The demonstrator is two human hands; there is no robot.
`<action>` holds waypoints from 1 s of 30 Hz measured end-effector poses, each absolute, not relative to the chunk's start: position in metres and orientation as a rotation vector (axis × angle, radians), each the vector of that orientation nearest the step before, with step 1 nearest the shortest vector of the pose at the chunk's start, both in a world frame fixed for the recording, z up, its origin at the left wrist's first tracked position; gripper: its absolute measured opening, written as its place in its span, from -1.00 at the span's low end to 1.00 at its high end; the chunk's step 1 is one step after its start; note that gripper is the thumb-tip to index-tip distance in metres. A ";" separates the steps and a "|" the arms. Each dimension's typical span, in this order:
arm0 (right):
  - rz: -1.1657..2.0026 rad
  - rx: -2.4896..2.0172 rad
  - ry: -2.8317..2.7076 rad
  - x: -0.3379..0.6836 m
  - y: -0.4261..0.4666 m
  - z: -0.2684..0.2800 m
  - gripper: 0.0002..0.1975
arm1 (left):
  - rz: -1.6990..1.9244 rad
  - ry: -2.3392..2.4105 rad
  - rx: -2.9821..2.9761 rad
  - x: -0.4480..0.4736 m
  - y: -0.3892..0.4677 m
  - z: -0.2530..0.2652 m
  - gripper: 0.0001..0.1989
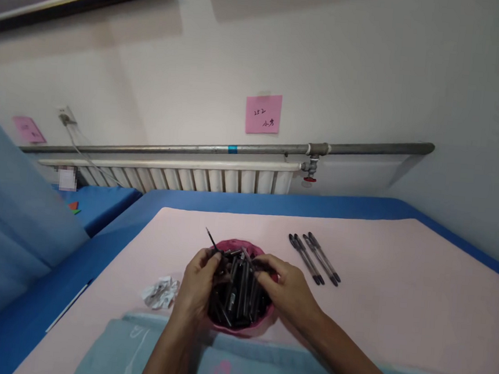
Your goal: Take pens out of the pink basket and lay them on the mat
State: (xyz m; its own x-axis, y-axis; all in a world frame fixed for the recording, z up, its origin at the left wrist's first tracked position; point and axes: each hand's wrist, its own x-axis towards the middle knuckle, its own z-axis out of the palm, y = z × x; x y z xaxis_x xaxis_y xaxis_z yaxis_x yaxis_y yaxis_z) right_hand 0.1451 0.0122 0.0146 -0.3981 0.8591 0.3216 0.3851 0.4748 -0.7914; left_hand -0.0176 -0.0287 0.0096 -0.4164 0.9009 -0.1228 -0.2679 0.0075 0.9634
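A round pink basket (258, 329) full of dark pen parts (240, 294) sits in front of me. Over its left side, my left hand (200, 279) pinches a thin dark pen refill (211, 238), its tip pointing up and left. My right hand (285, 283) is closed over the basket's right side, thumb and fingers around a slim clear tube like a pen barrel (247, 255). Several assembled black-capped pens (314, 258) lie side by side to the right of the basket. Crumpled white paper (161, 293) lies by my left wrist.
A pink sheet (397, 293) covers the blue table (274, 202). Light blue cloth with a pink print (272, 369) lies along the near edge. Behind stand a white radiator (215, 179) and a metal pipe (169, 149). A blue curtain (6, 218) hangs at left.
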 end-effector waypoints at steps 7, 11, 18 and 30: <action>0.537 -0.905 -2.168 0.146 0.009 0.012 -0.74 | 1.888 1.095 0.302 -0.032 -0.029 0.019 -0.88; 0.502 -0.831 -2.241 0.145 0.009 0.010 -0.74 | 1.903 1.046 0.288 -0.031 -0.030 0.019 -0.88; 0.505 -0.849 -2.292 0.145 0.008 0.007 -0.74 | 1.851 1.056 0.350 -0.026 -0.031 0.015 -0.83; 0.496 -0.846 -2.281 0.145 0.006 0.011 -0.75 | 1.862 1.081 0.361 -0.024 -0.032 0.016 -0.84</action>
